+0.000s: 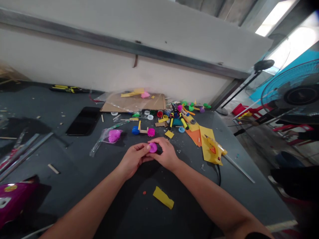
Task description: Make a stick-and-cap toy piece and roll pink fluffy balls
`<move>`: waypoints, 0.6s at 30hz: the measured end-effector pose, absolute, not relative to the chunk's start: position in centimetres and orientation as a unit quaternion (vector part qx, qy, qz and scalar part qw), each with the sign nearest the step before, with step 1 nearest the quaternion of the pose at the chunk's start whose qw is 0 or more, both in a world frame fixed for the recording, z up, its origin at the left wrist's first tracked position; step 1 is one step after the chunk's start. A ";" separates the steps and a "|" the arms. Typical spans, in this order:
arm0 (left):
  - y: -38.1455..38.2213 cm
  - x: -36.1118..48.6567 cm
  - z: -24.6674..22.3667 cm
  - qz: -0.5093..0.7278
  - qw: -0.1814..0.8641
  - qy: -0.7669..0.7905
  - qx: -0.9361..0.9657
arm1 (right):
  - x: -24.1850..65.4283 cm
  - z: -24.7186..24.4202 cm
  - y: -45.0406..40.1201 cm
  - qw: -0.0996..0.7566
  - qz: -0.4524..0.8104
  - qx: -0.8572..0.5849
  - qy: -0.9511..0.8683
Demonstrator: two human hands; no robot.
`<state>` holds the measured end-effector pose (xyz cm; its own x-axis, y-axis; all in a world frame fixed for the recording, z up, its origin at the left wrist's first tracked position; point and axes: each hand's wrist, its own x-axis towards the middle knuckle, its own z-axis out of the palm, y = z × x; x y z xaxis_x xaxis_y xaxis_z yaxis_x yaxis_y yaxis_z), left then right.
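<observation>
Head view, looking forward and down. Left hand (133, 161) and right hand (163, 153) clasped together, both grasping a round magenta plastic cap (153, 147), partly hidden between them, just above the dark grey surface (74, 166). Directly ahead of the hands, a small wooden stick frame (143, 131) with a blue cap (136, 130) at one end and a spiked magenta wheel (151, 132) at the other. To its left, a clear plastic bag (108, 136) holding magenta bristly pieces. Beyond, a loose spread of small caps and coloured scraps on and around a cardboard sheet (133, 103). Nearer the body, a yellow foam scrap (163, 197); right of the right forearm, a black cable (218, 174).

Likely risks: a slack grip letting the smooth, small cap slip and roll into the clutter; a careless wrist movement knocking the unsecured stick frame out of place.
</observation>
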<state>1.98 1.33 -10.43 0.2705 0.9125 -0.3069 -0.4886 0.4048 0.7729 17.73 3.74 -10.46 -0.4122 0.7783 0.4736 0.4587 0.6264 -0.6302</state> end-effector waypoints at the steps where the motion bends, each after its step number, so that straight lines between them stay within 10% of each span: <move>1: 1.3 2.0 -10.4 0.467 0.747 0.383 0.277 | 17.7 -10.4 3.7 0.383 0.213 -0.372 -0.818; 18: 1.3 2.0 -10.5 0.462 0.753 0.375 0.282 | 18.1 -10.3 3.7 0.403 0.218 -0.351 -0.816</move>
<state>2.01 1.35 -10.55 0.2911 0.9071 -0.3039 -0.4849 0.4138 0.7705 18.12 3.72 -10.26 -0.4278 0.7492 0.5057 0.3983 0.6585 -0.6386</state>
